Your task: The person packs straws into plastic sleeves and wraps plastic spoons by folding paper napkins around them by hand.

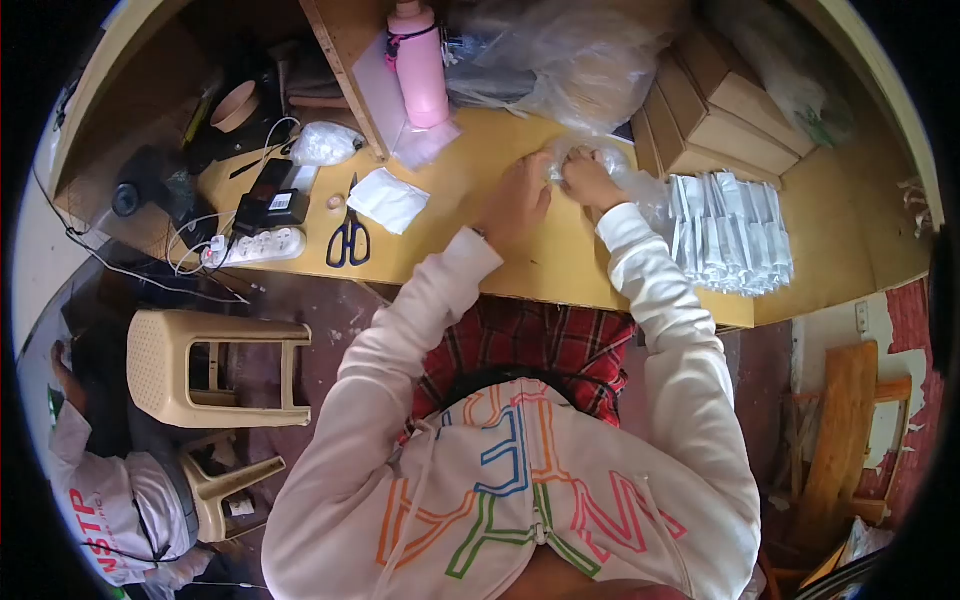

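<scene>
At the back middle of the yellow table, my right hand has its fingers closed on a clear plastic bag. What lies inside the bag is hard to make out. My left hand is just left of it, smeared by motion, its fingertips close to the bag's near edge. Whether those fingers grip the plastic does not show. Right of my right forearm lies a neat row of several white flat packets in clear wrapping.
Brown cardboard boxes stand behind the packets. A pink bottle stands at the back. Leftward lie a white paper sheet, scissors and a power strip. A beige stool and another person are at lower left.
</scene>
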Action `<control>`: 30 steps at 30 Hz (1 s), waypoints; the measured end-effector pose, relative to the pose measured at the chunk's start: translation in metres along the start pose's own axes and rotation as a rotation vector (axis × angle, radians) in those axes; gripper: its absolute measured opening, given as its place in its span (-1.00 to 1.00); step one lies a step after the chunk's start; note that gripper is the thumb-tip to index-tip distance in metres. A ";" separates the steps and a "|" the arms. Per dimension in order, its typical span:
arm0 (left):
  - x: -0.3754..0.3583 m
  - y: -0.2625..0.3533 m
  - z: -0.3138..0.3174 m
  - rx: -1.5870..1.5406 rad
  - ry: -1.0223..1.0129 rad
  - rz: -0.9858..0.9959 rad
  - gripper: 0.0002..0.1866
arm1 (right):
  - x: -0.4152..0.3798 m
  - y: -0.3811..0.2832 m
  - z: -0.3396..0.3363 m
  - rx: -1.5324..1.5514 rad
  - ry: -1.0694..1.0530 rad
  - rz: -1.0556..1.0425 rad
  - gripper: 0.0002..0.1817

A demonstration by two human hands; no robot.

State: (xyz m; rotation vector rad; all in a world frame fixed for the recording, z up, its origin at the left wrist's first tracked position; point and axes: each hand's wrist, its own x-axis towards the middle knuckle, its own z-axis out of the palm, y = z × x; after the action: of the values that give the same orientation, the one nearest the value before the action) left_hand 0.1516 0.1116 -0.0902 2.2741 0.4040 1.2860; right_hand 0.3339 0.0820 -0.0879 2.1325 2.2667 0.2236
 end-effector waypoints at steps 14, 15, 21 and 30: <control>-0.021 -0.060 0.014 0.032 -0.047 -0.265 -0.84 | -0.026 -0.002 -0.037 0.589 0.312 -0.079 -0.70; -0.021 -0.062 0.014 0.027 -0.030 -0.254 -0.84 | -0.028 -0.004 -0.042 0.663 0.310 -0.071 -0.69; 0.001 -0.026 0.015 -0.300 0.137 -0.392 -0.83 | -0.031 -0.010 -0.026 0.368 0.391 -0.174 -0.66; -0.011 -0.051 0.012 0.243 0.193 -0.210 -0.85 | -0.039 -0.006 -0.045 0.725 0.433 -0.101 -0.73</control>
State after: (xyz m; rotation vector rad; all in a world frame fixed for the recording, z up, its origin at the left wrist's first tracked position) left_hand 0.1552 0.1460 -0.1317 2.2316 0.8867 1.4149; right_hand 0.3258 0.0391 -0.0475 2.4385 3.0626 -0.1998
